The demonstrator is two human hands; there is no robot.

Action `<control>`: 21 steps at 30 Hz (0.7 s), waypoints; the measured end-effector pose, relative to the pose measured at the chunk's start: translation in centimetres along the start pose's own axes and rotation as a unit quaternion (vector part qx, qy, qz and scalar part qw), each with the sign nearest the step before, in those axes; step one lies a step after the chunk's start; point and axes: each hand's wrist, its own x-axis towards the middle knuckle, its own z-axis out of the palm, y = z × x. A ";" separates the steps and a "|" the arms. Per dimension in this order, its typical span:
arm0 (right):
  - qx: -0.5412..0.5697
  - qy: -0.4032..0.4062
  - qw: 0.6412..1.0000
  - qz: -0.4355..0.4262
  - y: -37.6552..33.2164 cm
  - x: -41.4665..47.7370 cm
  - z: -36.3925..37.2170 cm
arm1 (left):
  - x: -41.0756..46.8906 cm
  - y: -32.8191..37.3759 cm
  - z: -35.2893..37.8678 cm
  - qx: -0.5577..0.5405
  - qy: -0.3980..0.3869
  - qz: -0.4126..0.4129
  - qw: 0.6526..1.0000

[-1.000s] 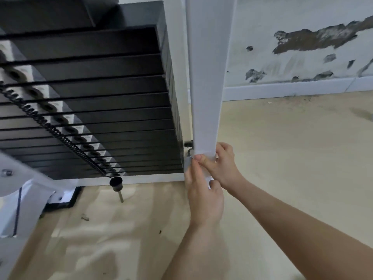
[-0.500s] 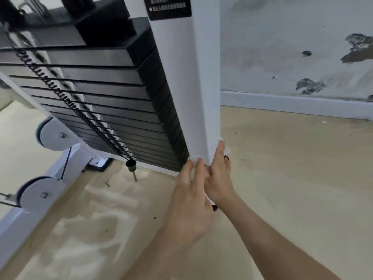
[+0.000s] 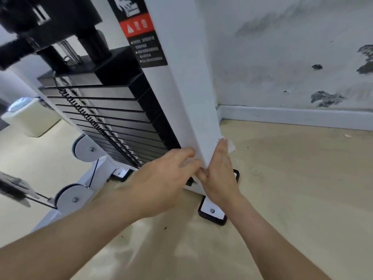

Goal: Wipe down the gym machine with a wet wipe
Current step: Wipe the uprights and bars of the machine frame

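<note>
Beside a stained wall (image 3: 282, 67), the right hand (image 3: 220, 172) pressed the wet wipe (image 3: 230, 147) flat, low on the gym machine's white post (image 3: 191, 87). The left hand (image 3: 163, 178) touched the post too, but I could not tell its grip. The weights (image 3: 113, 110) probably needed wiping.

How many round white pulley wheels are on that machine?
2: upper pulley low beside the weight stack; lower pulley below-left of it. Others may be hidden.

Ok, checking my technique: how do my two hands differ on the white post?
The left hand lies on the left face of the post, the right hand on its right face. The wet wipe shows past the right hand's fingertips, not the left hand's. Both press low on it.
</note>
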 end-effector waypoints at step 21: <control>-0.017 0.140 0.979 -0.147 -11.1 7.2 -4.6 | 2.0 -3.9 -11.9 0.222 0.244 0.200 0.923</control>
